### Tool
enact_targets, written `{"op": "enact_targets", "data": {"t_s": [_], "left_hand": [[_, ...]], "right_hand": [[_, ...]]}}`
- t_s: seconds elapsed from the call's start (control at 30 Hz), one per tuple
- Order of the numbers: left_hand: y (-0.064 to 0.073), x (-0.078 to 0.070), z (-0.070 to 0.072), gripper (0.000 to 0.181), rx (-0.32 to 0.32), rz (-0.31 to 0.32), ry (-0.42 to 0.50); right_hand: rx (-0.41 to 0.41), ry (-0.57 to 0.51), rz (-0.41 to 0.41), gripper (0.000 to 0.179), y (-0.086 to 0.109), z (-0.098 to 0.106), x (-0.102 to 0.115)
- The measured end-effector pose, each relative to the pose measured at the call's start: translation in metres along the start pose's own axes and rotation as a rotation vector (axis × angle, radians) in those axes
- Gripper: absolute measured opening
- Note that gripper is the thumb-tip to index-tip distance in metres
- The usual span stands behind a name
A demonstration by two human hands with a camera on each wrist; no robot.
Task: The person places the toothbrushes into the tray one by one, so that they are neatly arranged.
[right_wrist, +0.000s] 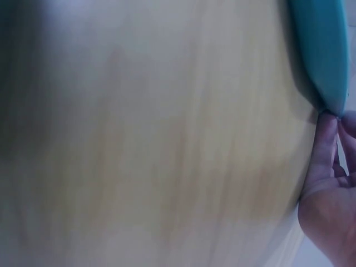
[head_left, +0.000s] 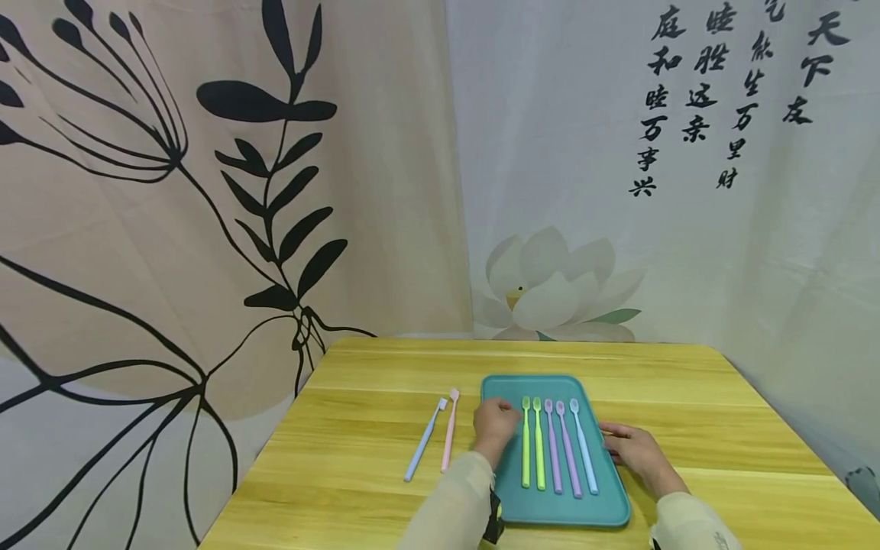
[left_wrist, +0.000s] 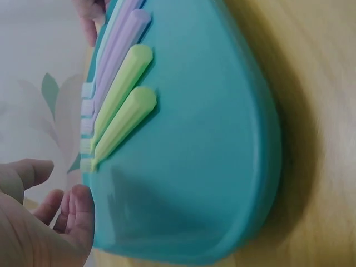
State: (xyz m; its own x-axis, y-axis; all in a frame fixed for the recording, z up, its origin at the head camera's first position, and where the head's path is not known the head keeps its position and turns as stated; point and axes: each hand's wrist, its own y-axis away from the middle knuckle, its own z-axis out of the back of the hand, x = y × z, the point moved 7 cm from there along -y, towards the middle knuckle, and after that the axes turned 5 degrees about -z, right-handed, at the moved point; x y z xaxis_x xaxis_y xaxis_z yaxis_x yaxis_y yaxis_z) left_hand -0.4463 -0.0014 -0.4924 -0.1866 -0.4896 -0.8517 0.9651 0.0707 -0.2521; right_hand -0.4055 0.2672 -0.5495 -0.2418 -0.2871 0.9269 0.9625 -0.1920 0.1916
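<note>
A teal tray point(head_left: 550, 513) lies on the table with toothbrushes side by side in it: two green toothbrushes point(head_left: 532, 451), two purple toothbrushes point(head_left: 560, 451) and a light blue toothbrush point(head_left: 584, 451). Their heads point to the far side. My left hand point(head_left: 496, 429) is over the tray's left side, beside the nearest green one. In the left wrist view its thumb and bent fingers point(left_wrist: 83, 211) stand apart with nothing between them. At the tray's right edge, my right hand point(head_left: 635, 452) pinches the rim between thumb and fingers point(right_wrist: 327, 136).
Left of the tray, a blue toothbrush point(head_left: 425, 443) and a pink toothbrush point(head_left: 450, 435) lie on the wooden table point(head_left: 330, 473). A printed curtain point(head_left: 399, 191) hangs behind the table's back edge.
</note>
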Motion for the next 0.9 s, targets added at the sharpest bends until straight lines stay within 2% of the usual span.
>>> {"op": "enact_targets", "data": {"t_s": [0.1, 0.27, 0.67, 0.9], "left_hand": [[-0.004, 0.003, 0.004, 0.016, -0.012, 0.001, 0.006], [-0.012, 0.005, 0.013, 0.02, 0.006, 0.016, 0.036], [-0.03, 0.008, 0.042, 0.022, 0.021, 0.011, 0.081], [-0.039, 0.02, 0.061, 0.025, 0.006, 0.038, 0.113]], "right_hand": [[0.003, -0.001, 0.005, 0.044, 0.0, -0.001, 0.0], [0.004, -0.002, 0.001, 0.044, 0.0, -0.001, 0.0], [-0.002, 0.027, -0.015, 0.045, 0.0, 0.0, 0.001], [-0.004, 0.034, -0.024, 0.045, -0.001, 0.001, -0.001]]}}
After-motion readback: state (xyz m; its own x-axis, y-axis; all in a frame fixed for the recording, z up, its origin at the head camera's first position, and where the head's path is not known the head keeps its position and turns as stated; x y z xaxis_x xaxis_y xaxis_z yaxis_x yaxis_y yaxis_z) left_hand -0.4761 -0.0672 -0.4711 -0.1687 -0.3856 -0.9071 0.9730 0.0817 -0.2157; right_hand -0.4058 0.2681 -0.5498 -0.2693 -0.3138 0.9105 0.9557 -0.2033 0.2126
